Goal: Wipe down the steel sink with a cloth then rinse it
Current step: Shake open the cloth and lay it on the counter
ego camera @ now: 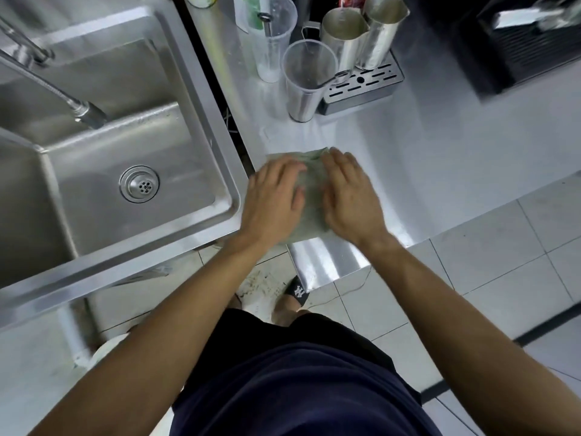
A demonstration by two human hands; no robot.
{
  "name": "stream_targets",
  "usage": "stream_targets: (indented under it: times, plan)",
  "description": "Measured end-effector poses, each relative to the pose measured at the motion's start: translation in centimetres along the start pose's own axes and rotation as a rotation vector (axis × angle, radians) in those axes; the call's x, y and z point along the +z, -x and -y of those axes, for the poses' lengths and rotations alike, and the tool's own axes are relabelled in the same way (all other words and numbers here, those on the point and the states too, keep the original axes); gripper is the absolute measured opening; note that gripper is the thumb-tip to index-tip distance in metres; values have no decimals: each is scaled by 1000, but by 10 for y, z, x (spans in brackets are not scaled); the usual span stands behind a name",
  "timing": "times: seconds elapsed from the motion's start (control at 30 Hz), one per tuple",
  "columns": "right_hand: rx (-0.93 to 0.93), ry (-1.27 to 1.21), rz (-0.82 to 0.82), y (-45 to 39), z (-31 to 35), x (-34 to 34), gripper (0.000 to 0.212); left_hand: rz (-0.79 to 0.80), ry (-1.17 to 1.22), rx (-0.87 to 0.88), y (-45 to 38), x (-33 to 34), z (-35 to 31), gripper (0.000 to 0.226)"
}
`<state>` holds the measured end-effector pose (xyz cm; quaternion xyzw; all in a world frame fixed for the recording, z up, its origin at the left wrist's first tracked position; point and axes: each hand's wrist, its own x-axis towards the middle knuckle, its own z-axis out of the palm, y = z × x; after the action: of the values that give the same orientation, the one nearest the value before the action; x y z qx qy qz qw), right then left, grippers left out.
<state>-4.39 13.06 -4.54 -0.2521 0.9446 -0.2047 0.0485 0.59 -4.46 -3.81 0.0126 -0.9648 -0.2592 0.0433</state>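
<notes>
With both hands, left (273, 196) and right (349, 191), flat on the cloth (309, 202) on the bench (440, 171), fold it square before wiping the sink (176, 133).

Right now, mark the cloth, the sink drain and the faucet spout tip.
pale green folded cloth (309, 212), head view: bare strip between the two hands.
round steel sink drain (139, 184), head view: perforated centre of the strainer.
steel faucet spout tip (91, 115), head view: nozzle end over the basin.
</notes>
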Motion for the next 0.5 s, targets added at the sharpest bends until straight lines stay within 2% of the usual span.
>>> stream_targets:
  times: [0.07, 0.2, 0.4, 0.5]
  plan:
    - [-91, 44, 49, 22, -3, 28, 53, 77, -67, 39, 15, 23, -5, 40]
    - [-24, 92, 145, 46, -18, 53, 60, 239, -158, -30, 39, 60, 3, 58]
    - [-67, 117, 100, 41, -22, 48, 60, 237, -240, -23, 38, 63, 20, 70]
    - [-44, 38, 150, 39, -28, 49, 58, 263, -268, -9, 35, 63, 23, 72]
